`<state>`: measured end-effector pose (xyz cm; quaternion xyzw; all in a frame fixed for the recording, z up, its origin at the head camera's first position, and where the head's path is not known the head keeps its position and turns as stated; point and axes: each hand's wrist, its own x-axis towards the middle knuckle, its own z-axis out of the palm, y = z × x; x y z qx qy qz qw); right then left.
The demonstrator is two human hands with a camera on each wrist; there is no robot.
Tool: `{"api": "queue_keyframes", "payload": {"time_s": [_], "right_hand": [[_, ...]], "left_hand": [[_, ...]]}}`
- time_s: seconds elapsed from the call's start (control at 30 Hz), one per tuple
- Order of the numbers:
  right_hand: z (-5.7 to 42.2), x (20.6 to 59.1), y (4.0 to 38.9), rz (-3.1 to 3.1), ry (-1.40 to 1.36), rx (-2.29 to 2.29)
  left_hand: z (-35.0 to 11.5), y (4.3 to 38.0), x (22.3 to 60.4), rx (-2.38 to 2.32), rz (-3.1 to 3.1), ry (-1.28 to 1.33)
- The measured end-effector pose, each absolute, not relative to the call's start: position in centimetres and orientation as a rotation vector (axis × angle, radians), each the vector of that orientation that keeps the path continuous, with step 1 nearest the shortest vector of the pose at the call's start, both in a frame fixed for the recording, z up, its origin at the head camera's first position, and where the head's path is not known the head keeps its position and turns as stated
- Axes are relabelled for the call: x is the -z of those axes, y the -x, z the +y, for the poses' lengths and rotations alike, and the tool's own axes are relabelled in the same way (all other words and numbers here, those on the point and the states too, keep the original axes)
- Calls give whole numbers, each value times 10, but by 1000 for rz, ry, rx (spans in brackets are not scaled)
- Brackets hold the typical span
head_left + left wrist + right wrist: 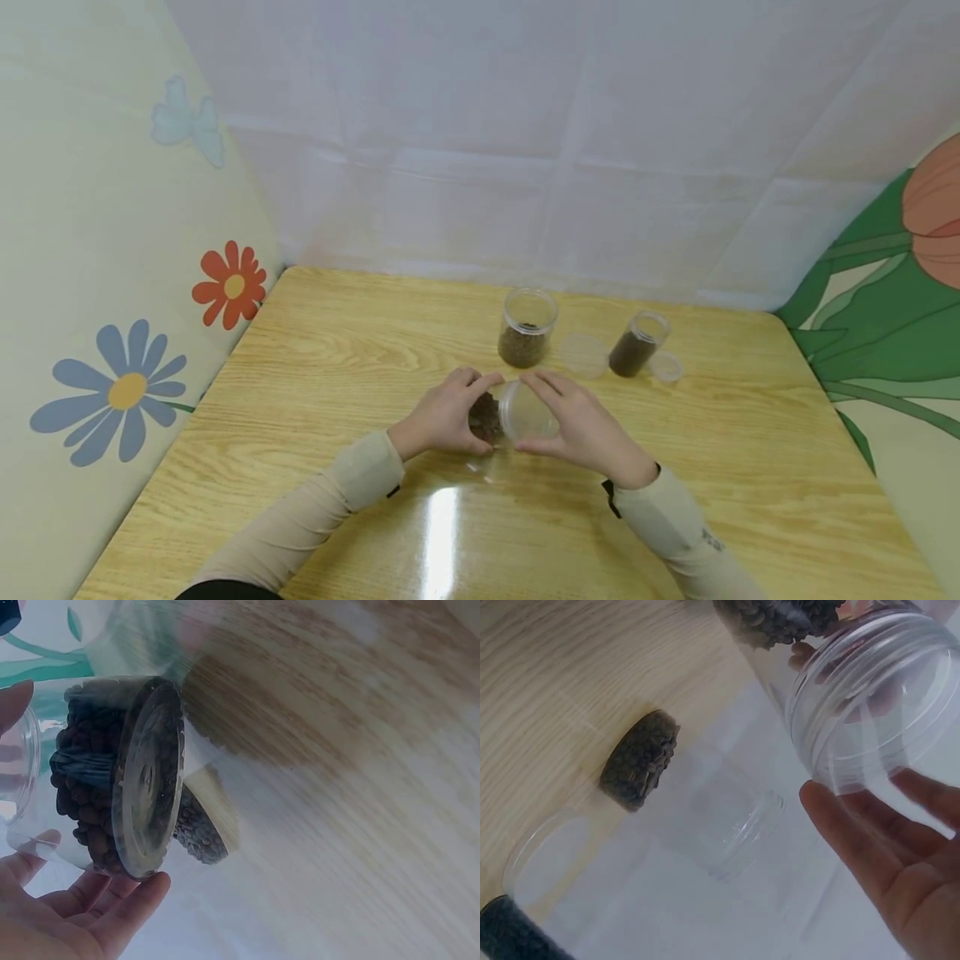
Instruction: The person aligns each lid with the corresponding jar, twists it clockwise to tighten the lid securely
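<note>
My left hand [450,411] grips a clear jar [90,772] tipped onto its side, with dark brown beans gathered toward its base. Around the ridged mouth end curl the fingers of my right hand [581,421], holding what looks like a clear lid [531,412]. Whether the lid is seated on the jar I cannot tell. In the left wrist view, fingers of the left hand [82,915] support the jar from below. The right wrist view has the right hand's fingertips [817,799] at the clear rim.
Behind my hands stands an uncovered jar [527,333] partly filled with dark pieces. To its right is a narrower jar [636,346] of dark grains. Two clear lids, a larger one [583,356] and a smaller one [666,367], lie flat on the wooden table [337,358].
</note>
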<state>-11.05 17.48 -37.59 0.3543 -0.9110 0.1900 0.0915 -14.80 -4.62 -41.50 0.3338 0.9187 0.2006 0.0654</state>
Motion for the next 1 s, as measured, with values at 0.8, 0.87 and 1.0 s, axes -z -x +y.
{"api": "queue_keyframes", "payload": {"time_s": [0.8,0.87,1.0], "right_hand": [[178,382,121,-2697,-1171,-555],[177,383,121,-2703,-1130,-576],[174,385,119,-2739,-1008,-621]], "left_hand": [[-45,153,419,-611,2754,-1021],[-45,152,419,-613,2753,-1022],[-45,152,418,-624,2752,-1024]]}}
